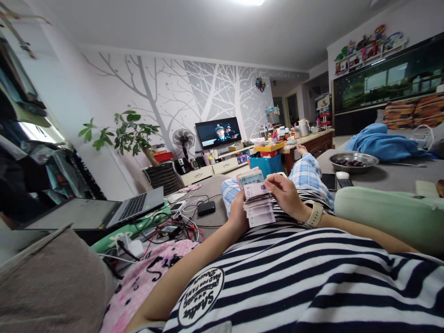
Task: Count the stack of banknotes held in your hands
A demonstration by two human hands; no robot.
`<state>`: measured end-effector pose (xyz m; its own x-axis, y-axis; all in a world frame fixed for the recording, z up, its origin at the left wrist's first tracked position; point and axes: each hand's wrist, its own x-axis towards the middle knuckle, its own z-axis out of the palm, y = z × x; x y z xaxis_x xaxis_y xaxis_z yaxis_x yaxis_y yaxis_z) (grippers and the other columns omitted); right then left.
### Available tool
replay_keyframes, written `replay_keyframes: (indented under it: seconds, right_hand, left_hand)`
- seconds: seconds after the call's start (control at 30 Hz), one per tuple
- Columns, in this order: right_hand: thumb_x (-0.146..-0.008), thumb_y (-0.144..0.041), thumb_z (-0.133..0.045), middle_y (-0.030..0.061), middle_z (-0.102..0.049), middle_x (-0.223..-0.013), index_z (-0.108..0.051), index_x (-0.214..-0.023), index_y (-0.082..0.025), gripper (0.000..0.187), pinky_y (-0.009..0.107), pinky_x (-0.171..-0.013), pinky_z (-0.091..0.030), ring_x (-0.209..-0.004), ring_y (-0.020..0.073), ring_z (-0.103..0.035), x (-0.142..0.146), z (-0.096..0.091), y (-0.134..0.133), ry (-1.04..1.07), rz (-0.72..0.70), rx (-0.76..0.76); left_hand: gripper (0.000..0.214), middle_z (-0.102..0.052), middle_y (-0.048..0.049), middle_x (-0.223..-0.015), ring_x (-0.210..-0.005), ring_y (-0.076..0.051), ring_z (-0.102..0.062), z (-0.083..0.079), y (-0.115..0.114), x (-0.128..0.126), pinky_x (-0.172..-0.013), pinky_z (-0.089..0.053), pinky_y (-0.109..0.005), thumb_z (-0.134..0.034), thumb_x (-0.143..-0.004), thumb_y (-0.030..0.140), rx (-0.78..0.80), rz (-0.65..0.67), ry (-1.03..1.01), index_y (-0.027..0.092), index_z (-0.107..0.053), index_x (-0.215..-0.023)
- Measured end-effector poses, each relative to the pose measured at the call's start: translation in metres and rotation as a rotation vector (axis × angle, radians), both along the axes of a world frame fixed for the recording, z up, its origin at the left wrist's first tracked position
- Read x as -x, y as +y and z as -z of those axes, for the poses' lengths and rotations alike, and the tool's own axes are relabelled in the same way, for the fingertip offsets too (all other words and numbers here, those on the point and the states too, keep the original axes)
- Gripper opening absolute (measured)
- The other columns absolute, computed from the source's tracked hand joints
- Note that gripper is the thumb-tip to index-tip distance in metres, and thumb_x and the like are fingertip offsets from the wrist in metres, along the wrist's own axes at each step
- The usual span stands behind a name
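Note:
A fanned stack of banknotes (261, 210) rests over my lap, mostly pale purple notes with a greenish one at the far end. My left hand (238, 210) is closed around the left edge of the stack; some of its fingers are hidden beneath the notes. My right hand (285, 194), with a pale watch (315, 214) on the wrist, pinches the right corner of an upper purple note between thumb and finger. That note stands a little apart from those below it.
An open laptop (133, 206) stands at the left beside tangled cables and a black box (206, 208). On the right are a metal bowl (354, 162) of dark round fruit, a phone (328, 181), a remote (345, 182) and a green cushion (385, 217). A television (218, 132) is on ahead.

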<state>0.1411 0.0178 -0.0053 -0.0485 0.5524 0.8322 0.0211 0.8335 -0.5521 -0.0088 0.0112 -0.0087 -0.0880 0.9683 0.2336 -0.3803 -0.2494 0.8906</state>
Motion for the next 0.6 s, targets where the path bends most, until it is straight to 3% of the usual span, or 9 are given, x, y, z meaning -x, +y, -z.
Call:
replay_keyframes:
  seconds: [0.33, 0.6]
  right_hand:
    - [-0.088, -0.036, -0.054, 0.0007, -0.057, -0.070, -0.059, -0.076, -0.019, 0.022, 0.027, -0.062, -0.041, -0.067, 0.0148, -0.050, 0.0011, 0.0008, 0.0000, 0.023, -0.032, -0.008]
    - [-0.087, -0.043, -0.054, 0.0002, -0.055, -0.067, -0.059, -0.074, -0.019, 0.028, 0.027, -0.059, -0.040, -0.064, 0.0144, -0.049, 0.0010, -0.0002, 0.0000, 0.017, -0.036, 0.018]
  left_hand:
    - [0.028, -0.072, -0.0061, -0.075, -0.081, -0.027, -0.067, 0.0062, 0.0060, 0.0018, -0.077, -0.052, -0.037, -0.074, -0.062, 0.031, 0.018, 0.032, -0.004, 0.014, -0.069, -0.084]
    - [0.027, -0.072, -0.0059, -0.077, -0.083, -0.027, -0.067, 0.0077, 0.0077, 0.0031, -0.077, -0.052, -0.037, -0.073, -0.062, 0.030, 0.015, 0.020, -0.004, 0.015, -0.069, -0.084]
